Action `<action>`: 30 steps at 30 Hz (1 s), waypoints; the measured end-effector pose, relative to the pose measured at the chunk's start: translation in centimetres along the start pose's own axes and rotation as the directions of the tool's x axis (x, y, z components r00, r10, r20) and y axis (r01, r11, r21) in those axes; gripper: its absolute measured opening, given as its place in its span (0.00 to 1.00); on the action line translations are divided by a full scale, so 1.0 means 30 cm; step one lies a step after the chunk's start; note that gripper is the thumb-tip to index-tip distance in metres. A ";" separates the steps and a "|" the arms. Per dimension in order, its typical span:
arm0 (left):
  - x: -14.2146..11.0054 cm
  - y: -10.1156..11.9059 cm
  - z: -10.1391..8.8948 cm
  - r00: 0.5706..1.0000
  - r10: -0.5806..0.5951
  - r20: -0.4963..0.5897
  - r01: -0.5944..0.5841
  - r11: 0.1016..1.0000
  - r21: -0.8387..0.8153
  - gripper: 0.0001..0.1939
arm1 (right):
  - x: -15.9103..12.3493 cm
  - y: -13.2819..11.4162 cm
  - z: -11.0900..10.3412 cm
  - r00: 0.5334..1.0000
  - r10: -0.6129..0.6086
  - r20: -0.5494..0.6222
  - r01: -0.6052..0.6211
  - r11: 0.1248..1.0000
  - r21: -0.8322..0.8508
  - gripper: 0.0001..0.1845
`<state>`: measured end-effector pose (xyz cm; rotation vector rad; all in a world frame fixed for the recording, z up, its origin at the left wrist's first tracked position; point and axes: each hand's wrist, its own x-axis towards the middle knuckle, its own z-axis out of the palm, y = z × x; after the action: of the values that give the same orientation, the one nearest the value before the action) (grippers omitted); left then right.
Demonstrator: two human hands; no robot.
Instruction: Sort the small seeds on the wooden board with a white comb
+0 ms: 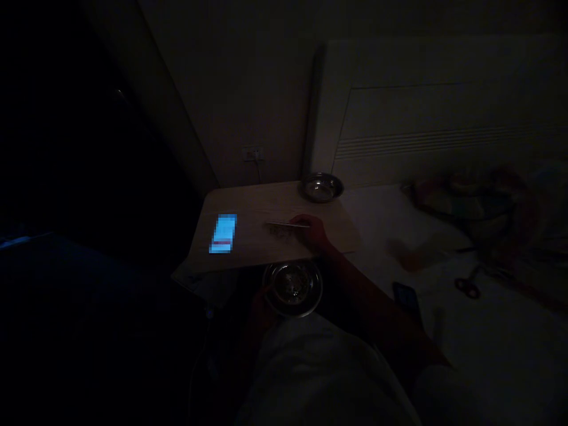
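The room is very dark. In the head view my right hand (312,229) is over the small wooden table, closed on a thin flat object (279,223) with a pale edge; its kind does not show. Small dark bits (280,233) are scattered on the tabletop just under that object. Below the table's near edge, a shiny metal bowl (318,290) is held close to my body, with small bits inside. Dim at its left rim, my left hand (265,303) grips the bowl; most of its fingers are lost in shadow.
A second metal bowl (322,188) stands at the table's (252,204) back right corner. A lit phone (223,234) lies at the left. On the bed (501,349) to the right are scissors (467,288), a dark phone (406,297) and rumpled cloth (465,195). A socket (252,154) holds a plug.
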<state>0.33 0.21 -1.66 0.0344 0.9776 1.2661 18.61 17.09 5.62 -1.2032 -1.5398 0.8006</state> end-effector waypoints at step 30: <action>0.032 0.006 0.002 0.990 -0.137 -0.046 0.135 0.990 -0.032 0.08 | -0.073 0.020 -0.114 0.964 -0.129 0.234 0.090 0.981 0.170 0.06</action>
<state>0.20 1.07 -2.11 -0.0844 0.9862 1.1597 22.12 14.93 5.45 -0.9203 -1.6905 1.0057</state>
